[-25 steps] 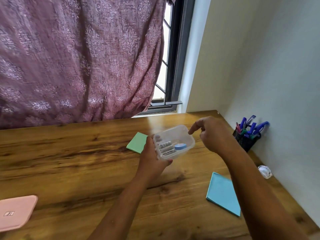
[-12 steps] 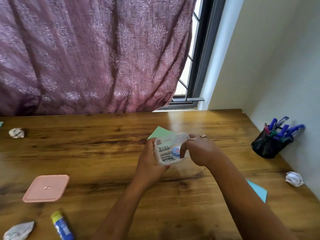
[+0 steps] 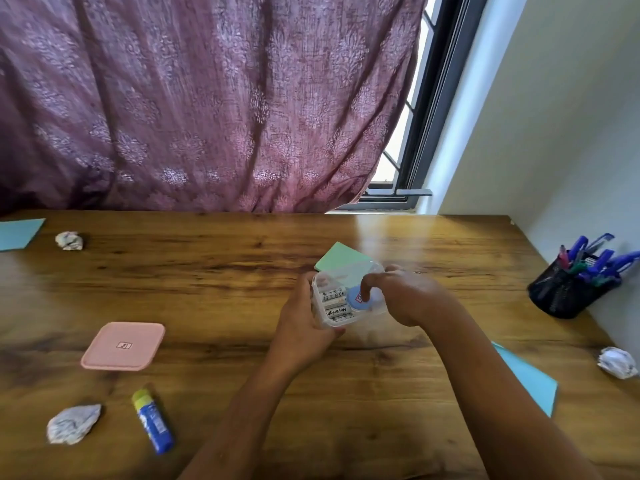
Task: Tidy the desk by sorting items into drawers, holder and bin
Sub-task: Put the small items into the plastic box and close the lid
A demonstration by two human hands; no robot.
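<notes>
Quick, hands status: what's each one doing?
Left hand: grips the clear box.
Right hand: fingertip on the blue disc inside it; grip cannot be told.

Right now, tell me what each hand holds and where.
Left hand grips the clear container by its left side. Right hand reaches inside, touching the blue disc; a grip cannot be told.

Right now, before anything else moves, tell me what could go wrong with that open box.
Only the left hand grips the clear box, which is lidless and seemingly tilted, so the batteries could slide out.
The right hand reaches in at the blue disc; that push might twist the box from the grip.
The pink lid lies far left, easily forgotten.
</notes>
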